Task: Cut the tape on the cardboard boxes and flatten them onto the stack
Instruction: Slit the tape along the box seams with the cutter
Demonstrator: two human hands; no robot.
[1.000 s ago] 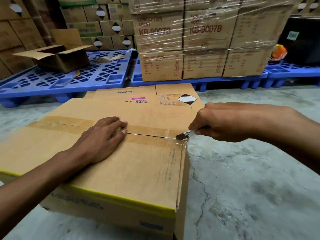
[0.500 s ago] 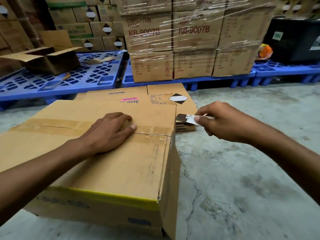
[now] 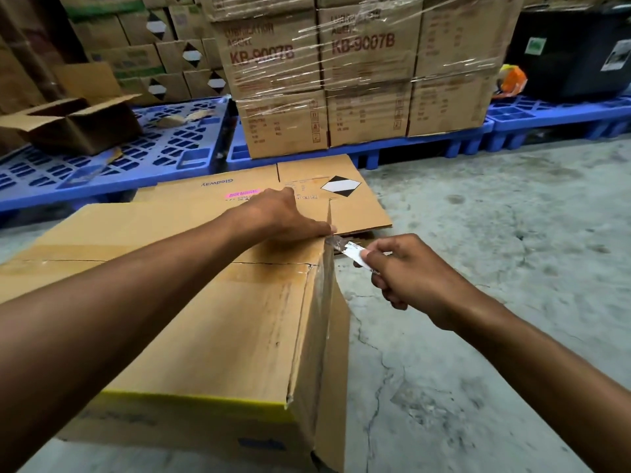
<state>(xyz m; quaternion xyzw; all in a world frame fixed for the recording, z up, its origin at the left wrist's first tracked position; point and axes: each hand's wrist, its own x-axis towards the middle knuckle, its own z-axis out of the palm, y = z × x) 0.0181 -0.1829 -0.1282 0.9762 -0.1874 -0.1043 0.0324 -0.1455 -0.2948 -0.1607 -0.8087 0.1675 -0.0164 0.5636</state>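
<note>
A large cardboard box (image 3: 218, 322) with a yellow band stands on the concrete floor in front of me. A slit runs along the brown tape on its top seam. My left hand (image 3: 283, 216) lies flat on the box's far right top corner. My right hand (image 3: 406, 271) grips a small cutter (image 3: 345, 249), whose blade touches the box's upper right edge just below the left hand. Behind the box lies a stack of flattened cardboard (image 3: 341, 199) with a black-and-white diamond label.
Blue plastic pallets (image 3: 164, 151) line the back. An opened box (image 3: 75, 124) sits on the left pallet. Shrink-wrapped cartons (image 3: 341, 80) marked KB-9007B stand on the middle one. A black bin (image 3: 573, 46) stands at the far right. Cracked concrete floor (image 3: 478, 233) spreads to the right.
My left hand slid from the middle of the taped seam to the box's far right corner. The right hand drew the cutter off the seam's end and brought it to the right edge.
</note>
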